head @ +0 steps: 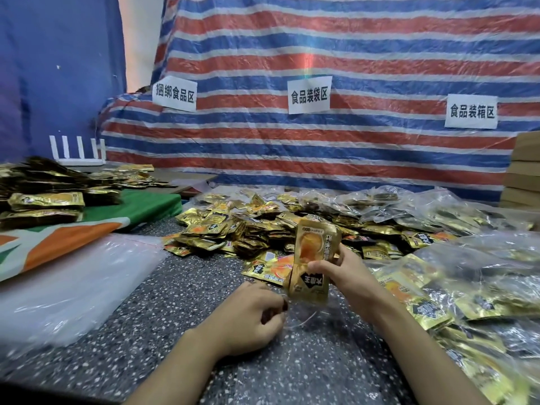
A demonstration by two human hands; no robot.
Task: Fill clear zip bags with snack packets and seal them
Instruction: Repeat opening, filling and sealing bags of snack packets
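Note:
My right hand grips a small stack of gold snack packets, held upright over the speckled table. Below them lies a clear zip bag, hard to see against the table. My left hand pinches the bag's edge at its left side, fingers curled. The lower ends of the packets sit at the bag's mouth; whether they are inside it I cannot tell. A loose heap of gold packets lies just beyond my hands.
Filled clear bags pile up on the right. A stack of empty clear bags lies at left beside an orange-green cloth bearing more packets. A striped tarp with paper signs stands behind; cardboard boxes are far right.

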